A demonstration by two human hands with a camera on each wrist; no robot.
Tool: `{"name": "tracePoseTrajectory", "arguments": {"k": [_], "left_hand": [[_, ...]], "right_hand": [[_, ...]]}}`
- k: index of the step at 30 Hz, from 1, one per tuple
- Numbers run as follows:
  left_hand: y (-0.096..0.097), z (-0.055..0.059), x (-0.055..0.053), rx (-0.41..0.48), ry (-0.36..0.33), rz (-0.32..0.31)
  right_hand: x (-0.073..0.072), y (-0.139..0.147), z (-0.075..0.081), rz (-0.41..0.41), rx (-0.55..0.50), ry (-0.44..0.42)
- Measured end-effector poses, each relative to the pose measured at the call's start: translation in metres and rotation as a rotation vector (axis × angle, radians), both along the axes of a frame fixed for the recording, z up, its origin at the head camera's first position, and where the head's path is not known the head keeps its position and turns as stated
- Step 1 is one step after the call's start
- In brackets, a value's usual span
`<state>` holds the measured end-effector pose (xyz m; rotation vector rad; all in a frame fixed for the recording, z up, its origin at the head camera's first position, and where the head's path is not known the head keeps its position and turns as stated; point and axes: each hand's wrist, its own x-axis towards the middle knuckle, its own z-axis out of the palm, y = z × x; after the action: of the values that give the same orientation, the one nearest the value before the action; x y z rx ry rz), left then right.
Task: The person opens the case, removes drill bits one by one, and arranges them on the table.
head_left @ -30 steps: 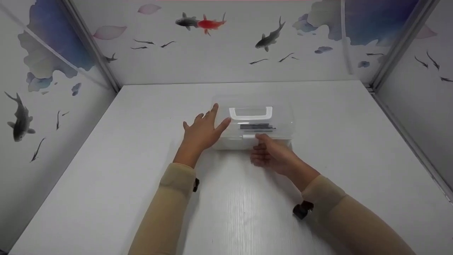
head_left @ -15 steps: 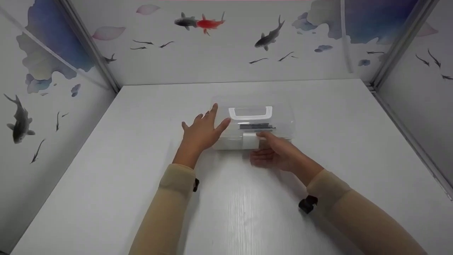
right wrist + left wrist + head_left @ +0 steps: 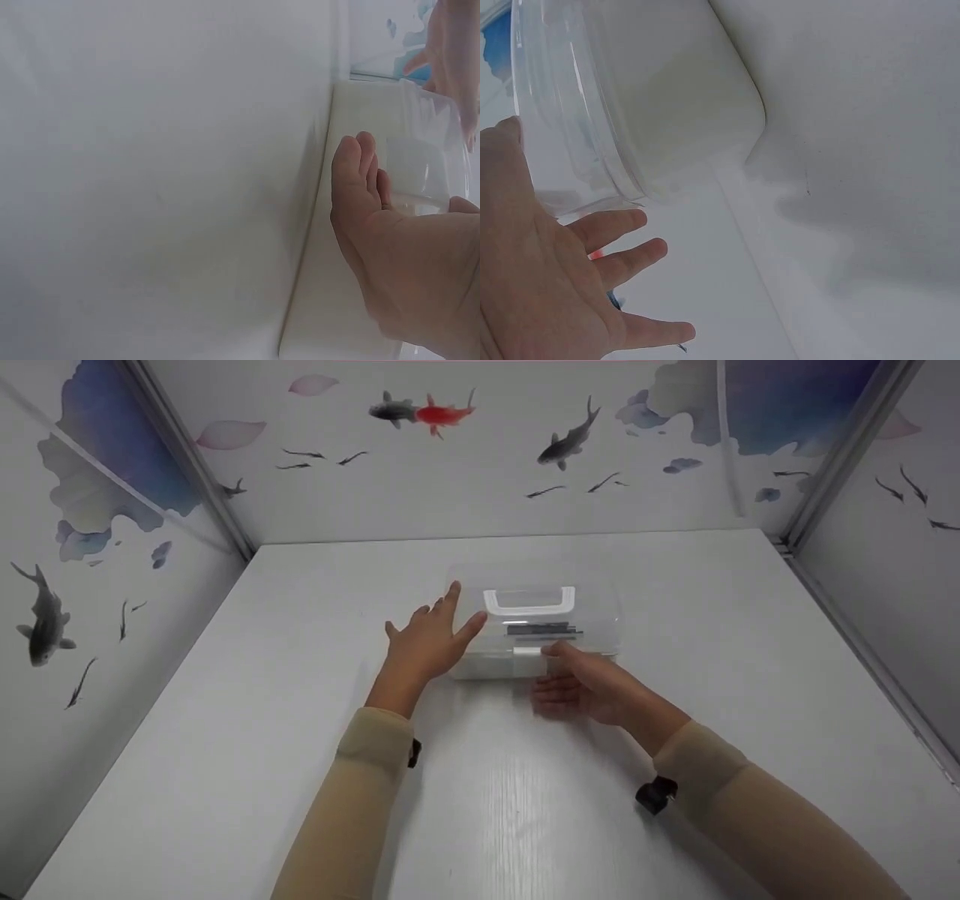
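A clear plastic storage box (image 3: pixel 487 666) with a see-through lid (image 3: pixel 600 619) and a white carry handle (image 3: pixel 529 609) stands on the table. Several dark slim pieces (image 3: pixel 540 628) show through the lid. With fingers spread, my left hand (image 3: pixel 424 645) rests at the box's left end, its thumb reaching over the lid; the left wrist view shows its fingers straight past the end. My right hand (image 3: pixel 592 682) touches the right edge of the white front latch (image 3: pixel 529 661) with the thumb. Its other fingers, fairly straight in the right wrist view, lie below and before the box front.
The white table (image 3: pixel 480 780) extends around the box. Printed panels with fish rise behind the back edge (image 3: pixel 480 502) and on both sides. Small black wrist devices (image 3: pixel 657 795) sit at the sleeve cuffs.
The latch showed as a thin strip a second ago and now shows as a taller flap over the box front. My right hand and forearm shifted slightly right; the left hand stayed put.
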<state>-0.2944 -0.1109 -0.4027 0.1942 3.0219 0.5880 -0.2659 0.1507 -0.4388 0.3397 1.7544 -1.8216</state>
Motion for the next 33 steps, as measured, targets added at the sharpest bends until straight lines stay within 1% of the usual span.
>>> {"name": "tracePoseTrajectory", "arguments": {"k": [3, 6, 10, 15, 19, 22, 26, 29, 33], "left_hand": [[0.0, 0.0, 0.0, 0.001, 0.004, 0.0], [0.0, -0.001, 0.001, 0.002, -0.005, 0.003], [0.0, -0.001, 0.001, 0.005, -0.01, 0.016], [0.002, 0.0, 0.002, 0.007, -0.01, 0.023], [0.002, 0.0, 0.002, 0.017, -0.005, 0.024], [0.002, 0.0, 0.001, 0.021, -0.003, 0.026], [0.003, 0.0, 0.001, 0.025, -0.009, 0.029], [0.003, 0.0, 0.002, 0.028, -0.011, 0.028], [0.002, -0.001, 0.001, 0.025, -0.013, 0.024]], "right_hand": [[0.002, 0.001, 0.002, 0.014, 0.01, -0.004], [0.004, 0.002, 0.002, 0.048, 0.015, 0.001], [0.007, 0.003, 0.003, 0.105, 0.021, 0.031], [0.008, 0.001, 0.004, 0.121, 0.042, 0.065], [0.01, 0.0, 0.006, 0.128, 0.085, 0.1], [0.01, -0.001, 0.005, 0.146, 0.137, 0.132], [0.011, -0.001, 0.002, 0.201, 0.234, 0.209], [0.013, -0.001, 0.0, 0.254, 0.347, 0.295], [0.014, -0.002, -0.004, 0.301, 0.517, 0.381]]}}
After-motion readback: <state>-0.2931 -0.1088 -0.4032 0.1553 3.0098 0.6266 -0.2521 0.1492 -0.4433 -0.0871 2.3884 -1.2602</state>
